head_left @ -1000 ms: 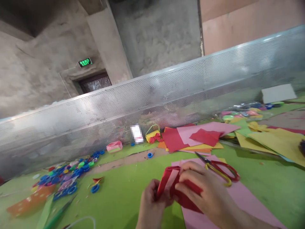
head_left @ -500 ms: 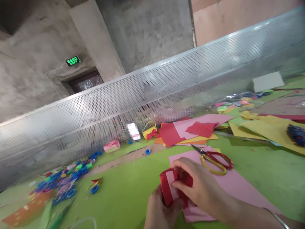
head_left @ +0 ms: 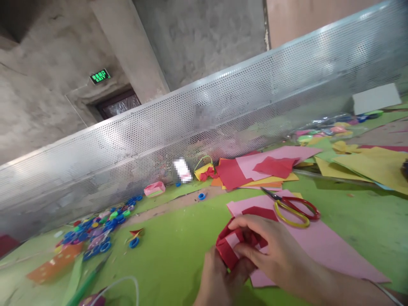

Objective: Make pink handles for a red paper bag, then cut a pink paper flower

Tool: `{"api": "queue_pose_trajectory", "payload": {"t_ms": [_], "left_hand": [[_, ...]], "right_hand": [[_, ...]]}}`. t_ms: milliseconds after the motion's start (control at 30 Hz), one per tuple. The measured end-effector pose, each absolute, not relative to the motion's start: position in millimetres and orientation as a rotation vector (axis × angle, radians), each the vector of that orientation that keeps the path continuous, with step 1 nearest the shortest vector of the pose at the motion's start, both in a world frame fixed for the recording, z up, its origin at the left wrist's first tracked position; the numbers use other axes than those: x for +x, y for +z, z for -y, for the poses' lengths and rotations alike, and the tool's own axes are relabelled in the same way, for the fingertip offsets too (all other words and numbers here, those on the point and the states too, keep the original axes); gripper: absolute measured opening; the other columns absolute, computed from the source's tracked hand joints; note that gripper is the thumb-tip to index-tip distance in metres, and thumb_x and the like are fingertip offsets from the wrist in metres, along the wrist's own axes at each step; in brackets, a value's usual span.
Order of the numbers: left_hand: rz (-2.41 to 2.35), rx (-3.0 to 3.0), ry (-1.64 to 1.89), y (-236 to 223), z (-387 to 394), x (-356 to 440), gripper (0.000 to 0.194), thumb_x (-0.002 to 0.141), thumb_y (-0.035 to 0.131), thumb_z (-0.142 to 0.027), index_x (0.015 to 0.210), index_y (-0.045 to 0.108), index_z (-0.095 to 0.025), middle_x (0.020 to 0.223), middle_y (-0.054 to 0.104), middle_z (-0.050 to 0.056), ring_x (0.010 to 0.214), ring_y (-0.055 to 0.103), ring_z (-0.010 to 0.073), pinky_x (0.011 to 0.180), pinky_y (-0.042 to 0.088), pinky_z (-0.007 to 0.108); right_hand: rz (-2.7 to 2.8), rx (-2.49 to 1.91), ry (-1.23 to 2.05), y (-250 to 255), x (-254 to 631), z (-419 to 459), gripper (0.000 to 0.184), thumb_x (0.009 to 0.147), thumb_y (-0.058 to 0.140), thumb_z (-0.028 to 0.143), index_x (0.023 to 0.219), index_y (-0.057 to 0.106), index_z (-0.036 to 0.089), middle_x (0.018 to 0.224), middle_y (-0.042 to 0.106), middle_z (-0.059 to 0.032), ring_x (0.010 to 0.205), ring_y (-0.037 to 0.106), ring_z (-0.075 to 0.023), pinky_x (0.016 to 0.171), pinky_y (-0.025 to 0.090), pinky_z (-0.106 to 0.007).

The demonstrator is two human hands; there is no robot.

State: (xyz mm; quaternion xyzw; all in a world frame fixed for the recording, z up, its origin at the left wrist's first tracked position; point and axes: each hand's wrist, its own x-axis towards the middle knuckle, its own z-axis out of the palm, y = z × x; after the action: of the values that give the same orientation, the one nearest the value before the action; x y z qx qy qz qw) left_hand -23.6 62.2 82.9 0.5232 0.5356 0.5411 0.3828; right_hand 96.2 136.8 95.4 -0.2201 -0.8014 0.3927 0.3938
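Observation:
Between my two hands is a folded red paper piece (head_left: 228,254) with a pale pink strip across its side; it looks like a small box or band. My left hand (head_left: 219,276) grips it from below and the left, fingers curled round it. My right hand (head_left: 270,246) pinches its right side, thumb on the pink strip. Under the right hand lies a pink paper sheet (head_left: 331,250), with a piece of red paper (head_left: 259,211) on it behind the fingers. Scissors (head_left: 292,209) with one red and one yellow handle rest on that sheet, blades partly apart.
A perforated metal panel (head_left: 153,136) stands along the table's back. Coloured papers (head_left: 274,165) are piled before it, beside a small yellow paper bag (head_left: 205,171) and a pink paper box (head_left: 154,189). Blue rings and beads (head_left: 102,225) and a green-handled tool (head_left: 86,284) lie left.
The red paper piece has tilted in my hands, and red paper now shows on the pink sheet behind my right hand. The view has shifted slightly.

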Motion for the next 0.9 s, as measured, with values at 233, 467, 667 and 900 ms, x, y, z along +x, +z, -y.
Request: {"api": "queue_pose_trajectory", "payload": {"t_ms": [233,467,667,900], "left_hand": [[-1.371,1.329,1.377,75.8,-62.4,-30.6,0.014,0.077,0.068,-0.025,0.072,0.067,-0.012,0.061,0.060,0.001,0.055,0.052,0.0095,0.053,0.044,0.019],[-1.501,1.382,1.412,70.4,-64.9,-31.8,0.014,0.074,0.067,-0.018,0.062,0.063,-0.012,0.053,0.054,-0.002,0.050,0.045,0.0078,0.048,0.038,0.018],[-1.535,1.396,1.392,73.0,-64.1,-30.9,0.012,0.072,0.069,-0.017,0.062,0.065,-0.012,0.054,0.055,-0.002,0.050,0.045,0.0080,0.046,0.035,0.017],[-1.598,1.537,1.330,77.9,-62.3,-30.5,0.015,0.079,0.064,-0.024,0.069,0.067,-0.013,0.059,0.061,0.001,0.055,0.052,0.0121,0.052,0.044,0.022]], "right_hand": [[2.022,-0.561,0.961,94.4,99.3,-133.5,0.021,0.082,0.052,0.017,0.100,0.060,0.024,0.089,0.070,0.0003,0.079,0.063,-0.0140,0.067,0.050,-0.024],[1.992,-0.569,1.003,96.7,96.7,-132.7,0.014,0.082,0.054,0.020,0.093,0.062,0.023,0.086,0.070,-0.0001,0.078,0.064,-0.0140,0.066,0.050,-0.023],[1.993,-0.564,1.019,96.6,96.4,-133.5,0.014,0.079,0.055,0.017,0.089,0.063,0.023,0.089,0.071,-0.0004,0.080,0.064,-0.0144,0.064,0.050,-0.021],[1.978,-0.539,1.008,98.2,97.8,-133.0,0.005,0.077,0.059,0.017,0.076,0.062,0.022,0.072,0.068,0.0016,0.066,0.060,-0.0125,0.057,0.046,-0.021]]}}
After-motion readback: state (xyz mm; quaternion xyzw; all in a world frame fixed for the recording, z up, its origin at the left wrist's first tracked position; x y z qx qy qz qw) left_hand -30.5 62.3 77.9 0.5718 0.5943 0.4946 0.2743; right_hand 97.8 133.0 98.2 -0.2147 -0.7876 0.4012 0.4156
